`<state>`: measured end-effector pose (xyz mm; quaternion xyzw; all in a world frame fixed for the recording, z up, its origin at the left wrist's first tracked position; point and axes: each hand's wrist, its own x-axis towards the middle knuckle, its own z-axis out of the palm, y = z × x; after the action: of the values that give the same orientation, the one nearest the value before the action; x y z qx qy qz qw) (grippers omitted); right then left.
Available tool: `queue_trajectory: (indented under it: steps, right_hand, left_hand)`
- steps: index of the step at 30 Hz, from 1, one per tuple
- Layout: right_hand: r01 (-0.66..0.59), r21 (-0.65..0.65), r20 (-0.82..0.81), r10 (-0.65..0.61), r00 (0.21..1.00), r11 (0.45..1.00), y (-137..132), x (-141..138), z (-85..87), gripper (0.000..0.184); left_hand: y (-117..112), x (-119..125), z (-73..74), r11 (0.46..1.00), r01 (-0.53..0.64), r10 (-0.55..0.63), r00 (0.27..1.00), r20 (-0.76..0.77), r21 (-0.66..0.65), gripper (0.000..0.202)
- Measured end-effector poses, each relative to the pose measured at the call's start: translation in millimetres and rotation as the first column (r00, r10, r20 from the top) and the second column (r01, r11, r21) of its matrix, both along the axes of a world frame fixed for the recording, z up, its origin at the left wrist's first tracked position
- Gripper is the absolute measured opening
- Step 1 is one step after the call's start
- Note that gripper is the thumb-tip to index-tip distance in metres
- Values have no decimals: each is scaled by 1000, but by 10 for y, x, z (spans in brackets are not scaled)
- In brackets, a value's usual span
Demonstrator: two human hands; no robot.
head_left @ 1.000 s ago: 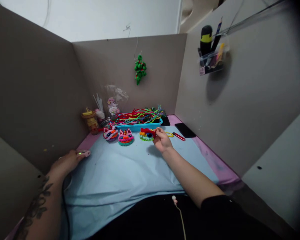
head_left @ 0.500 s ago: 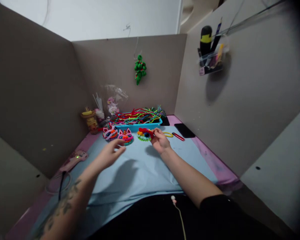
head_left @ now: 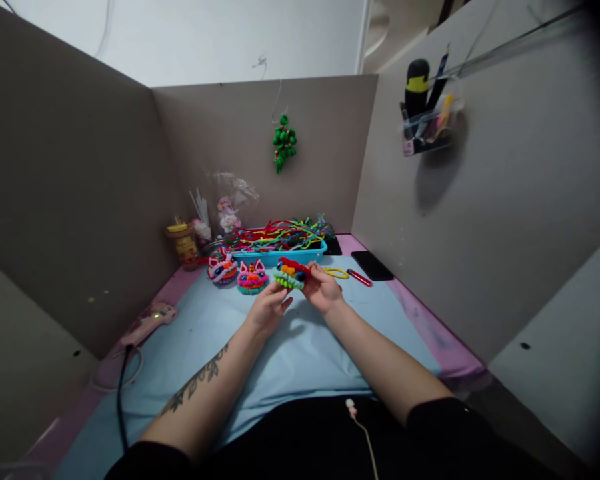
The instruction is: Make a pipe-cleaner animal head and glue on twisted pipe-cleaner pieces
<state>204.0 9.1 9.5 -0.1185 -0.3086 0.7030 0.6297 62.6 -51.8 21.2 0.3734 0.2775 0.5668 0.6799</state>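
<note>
A multicoloured pipe-cleaner animal head, with red, orange, blue and green loops, is held up above the cloth between both hands. My right hand pinches its right side by the red part. My left hand has its fingertips at the lower left edge, thumb and fingers curved round it. Left of it on the cloth sit a pink pipe-cleaner head with pointed ears and a teal base, and a similar lilac one.
A blue tray heaped with pipe cleaners stands behind. Rightward lie a yellow loop, a red pen-like tool and a black phone. At left rests a pink corded glue gun near a jar. Partitions enclose the table.
My left hand has moved right and forward from beside the pink head to the multicoloured one. My right hand still holds that head, which has turned slightly.
</note>
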Motion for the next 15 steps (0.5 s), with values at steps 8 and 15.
queue_trajectory:
  steps: [8, 15]
  right_hand:
    - [-160, -11, -42, 159, 986, 987, -122, 2, 83, 13]
    - [-156, -22, 72, 157, 985, 988, -136, 5, 109, 15]
  left_hand:
    - [-30, 34, -71, 998, -47, 43, 994, 98, 31, 21]
    - [9, 34, -73, 993, -101, 109, 981, 161, -54, 15]
